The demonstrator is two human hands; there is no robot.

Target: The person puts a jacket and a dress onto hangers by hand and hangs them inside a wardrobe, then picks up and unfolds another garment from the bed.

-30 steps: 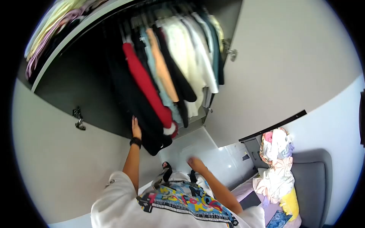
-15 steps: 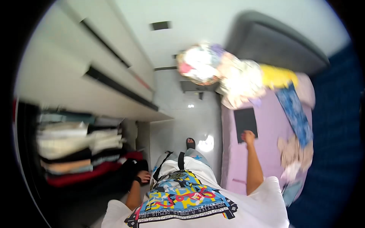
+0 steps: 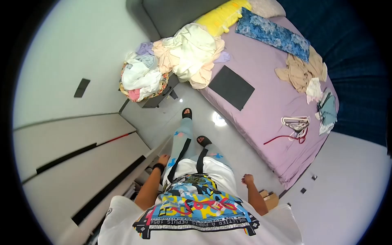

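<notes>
My left hand (image 3: 164, 159), with a dark band at the wrist, is low beside the edge of the wardrobe door (image 3: 157, 149). How its fingers are set is hard to make out, and I cannot tell whether they touch the door. My right hand (image 3: 247, 179) hangs by my side near the bed, loosely curled with nothing in it. On the lilac bed sheet (image 3: 253, 118) lies a flat dark grey rectangular board (image 3: 232, 87), apart from both hands. Some hangers (image 3: 297, 123), one of them red, lie farther down the bed.
Piled clothes (image 3: 190, 51) are at the bed's head, next to a full laundry basket (image 3: 143, 77) on a grey nightstand (image 3: 153, 102). A yellow plush pillow (image 3: 222, 16), a blue patterned pillow (image 3: 273, 34) and beige clothing (image 3: 304, 69) lie along the bed. Cardboard boxes (image 3: 269, 200) stand on the floor.
My right hand has left the board, which stays on the bed, and dropped to my side. My view has turned right; the open wardrobe shelves are mostly out of sight.
</notes>
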